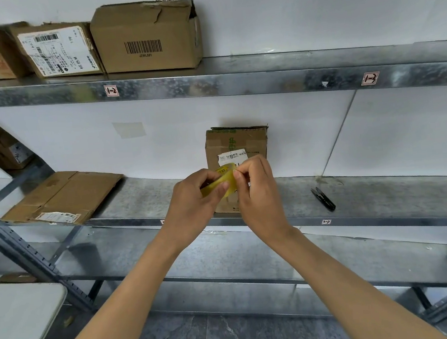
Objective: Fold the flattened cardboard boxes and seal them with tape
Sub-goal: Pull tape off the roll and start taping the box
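A person is holding a roll of yellowish tape before a metal shelf. The left hand is gripping the roll with fingers curled around it, while the right hand is pinching the roll's upper edge, thumb and forefinger pressed together. Just behind the hands, a small cardboard box is standing upright on the shelf. A flattened box is lying at the shelf's left end, black snips are resting well to the right, and three worn boxes are sitting on the shelf above.
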